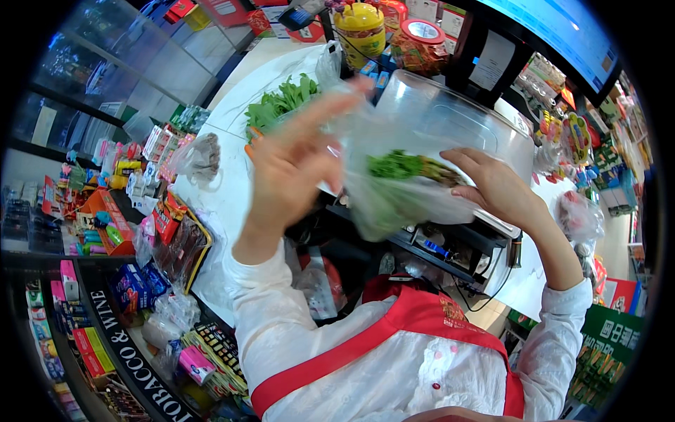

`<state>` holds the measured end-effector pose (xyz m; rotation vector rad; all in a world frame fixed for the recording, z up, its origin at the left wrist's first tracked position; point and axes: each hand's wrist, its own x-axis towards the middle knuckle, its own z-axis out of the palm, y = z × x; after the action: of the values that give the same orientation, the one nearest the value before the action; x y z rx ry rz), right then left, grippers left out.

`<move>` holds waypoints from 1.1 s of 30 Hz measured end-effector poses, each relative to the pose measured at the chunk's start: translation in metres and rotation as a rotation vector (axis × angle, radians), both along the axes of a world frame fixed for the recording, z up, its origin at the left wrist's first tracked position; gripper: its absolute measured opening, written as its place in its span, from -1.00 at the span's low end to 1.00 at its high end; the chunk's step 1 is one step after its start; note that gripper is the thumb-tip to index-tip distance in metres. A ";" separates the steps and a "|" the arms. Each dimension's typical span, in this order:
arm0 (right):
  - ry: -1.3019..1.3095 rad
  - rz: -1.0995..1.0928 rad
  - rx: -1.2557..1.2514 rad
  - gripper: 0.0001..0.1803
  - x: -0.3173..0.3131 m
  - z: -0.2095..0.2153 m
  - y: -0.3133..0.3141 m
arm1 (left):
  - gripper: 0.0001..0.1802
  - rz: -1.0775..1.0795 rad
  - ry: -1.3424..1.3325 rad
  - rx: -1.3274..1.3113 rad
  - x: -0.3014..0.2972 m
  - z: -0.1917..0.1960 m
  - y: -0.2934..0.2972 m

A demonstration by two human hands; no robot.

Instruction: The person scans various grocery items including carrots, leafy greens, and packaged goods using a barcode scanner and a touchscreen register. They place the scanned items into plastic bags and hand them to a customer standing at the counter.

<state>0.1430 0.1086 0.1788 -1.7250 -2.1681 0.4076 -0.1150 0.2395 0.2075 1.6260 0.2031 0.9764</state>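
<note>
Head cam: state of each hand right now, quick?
Left hand: blurred, beside the plastic bag; open or closed cannot be told.
Right hand: closed on the bag, at the stem end of the leafy greens inside.

Left hand [295, 162]: raised, blurred; fingers [336, 107] extended up and rightward, thumb [321, 170] apart; finger detail unclear. Left wrist [259, 235]: bare, below the hand. Right hand [491, 184]: fingers pointing left, slightly bent; thumb lower, apart. Right forearm [552, 243]: bare, slanting up and leftward to the wrist.
</note>
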 end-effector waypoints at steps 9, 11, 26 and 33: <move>-0.047 0.272 0.345 -0.74 -0.067 -0.015 0.099 | -0.51 0.342 0.046 0.062 -0.025 0.020 0.200; -0.027 0.248 0.187 -0.67 -0.088 -0.021 0.129 | -0.50 0.393 0.097 0.055 -0.022 0.011 0.234; 0.105 -0.055 0.405 -0.74 0.032 -0.070 -0.055 | -0.62 0.411 0.682 0.567 -0.002 -0.103 0.203; 0.108 -0.848 0.490 -0.81 0.157 -0.153 -0.261 | -0.65 0.249 0.565 0.787 0.110 -0.035 0.025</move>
<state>0.3000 -0.1525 0.0262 -2.0279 -1.1440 -0.2306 -0.0051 0.2641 0.1721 2.6424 0.4498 0.7936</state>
